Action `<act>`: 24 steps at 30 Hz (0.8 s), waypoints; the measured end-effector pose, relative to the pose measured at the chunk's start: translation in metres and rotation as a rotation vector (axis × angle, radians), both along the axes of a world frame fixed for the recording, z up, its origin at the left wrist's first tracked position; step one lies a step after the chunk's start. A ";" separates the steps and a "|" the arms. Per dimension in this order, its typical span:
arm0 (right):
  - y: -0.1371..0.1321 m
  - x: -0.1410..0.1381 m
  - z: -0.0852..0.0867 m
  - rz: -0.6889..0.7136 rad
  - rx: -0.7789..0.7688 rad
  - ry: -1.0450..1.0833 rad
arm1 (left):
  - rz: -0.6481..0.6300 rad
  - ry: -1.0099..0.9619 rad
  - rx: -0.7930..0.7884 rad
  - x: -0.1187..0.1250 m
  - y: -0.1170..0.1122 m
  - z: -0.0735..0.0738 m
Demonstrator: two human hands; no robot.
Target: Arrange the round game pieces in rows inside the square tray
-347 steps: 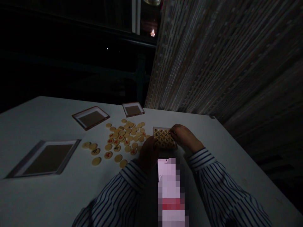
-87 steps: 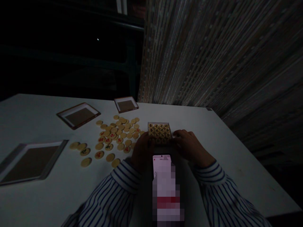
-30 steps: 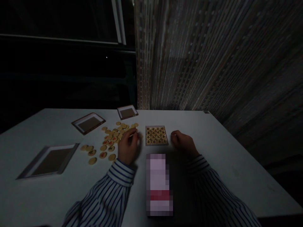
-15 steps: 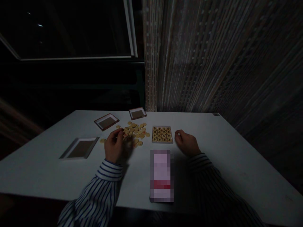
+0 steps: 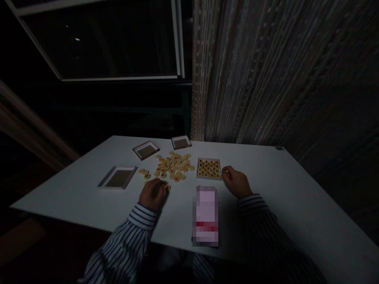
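Pretty dim room, but here's the setup: a person sits at a white table (image 5: pixel 89 189) with a loose pile of xiangqi pieces (image 5: pixel 173 167) in the middle, cream discs marked with red and dark characters. The left hand (image 5: pixel 152 194) is curled over the near edge of that pile, fingers bent down among a few stray discs. Honestly, you can't tell if it's gripping one. The right hand (image 5: pixel 235 182) rests half-closed on the tabletop, just right of a shallow square tray (image 5: pixel 209 178) packed with pieces in neat rows. There's a tiny pale bit at its fingertips, too small to make out, so no call on whether it's holding anything. A pixelated phone (image 5: pixel 206 216) lies flat between the two arms, near the front of the table. Three more shallow brown-bottomed trays sit beyond and left of the pile: a white-rimmed one (image 5: pixel 118 187), a red-brown-rimmed one (image 5: pixel 151 153) and a small one (image 5: pixel 187 142). Both sleeves are blue-striped (image 5: pixel 127 244), and a long string curtain (image 5: pixel 266 79) hangs along the right.
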State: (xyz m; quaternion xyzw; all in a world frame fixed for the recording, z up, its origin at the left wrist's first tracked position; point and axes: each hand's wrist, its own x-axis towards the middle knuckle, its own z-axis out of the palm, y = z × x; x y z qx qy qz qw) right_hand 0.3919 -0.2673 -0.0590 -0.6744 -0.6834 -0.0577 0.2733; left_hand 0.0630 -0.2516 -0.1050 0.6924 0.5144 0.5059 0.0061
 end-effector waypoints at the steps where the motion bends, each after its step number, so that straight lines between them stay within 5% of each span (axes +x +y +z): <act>1: 0.000 -0.001 0.000 0.011 -0.003 0.000 | -0.003 0.018 0.018 -0.001 0.001 -0.001; 18: -0.004 -0.011 -0.031 0.451 0.176 -0.186 | 0.060 0.179 0.034 -0.001 -0.004 0.015; 24: -0.001 -0.005 -0.038 0.382 0.222 -0.230 | -0.007 0.186 0.061 0.002 -0.012 0.015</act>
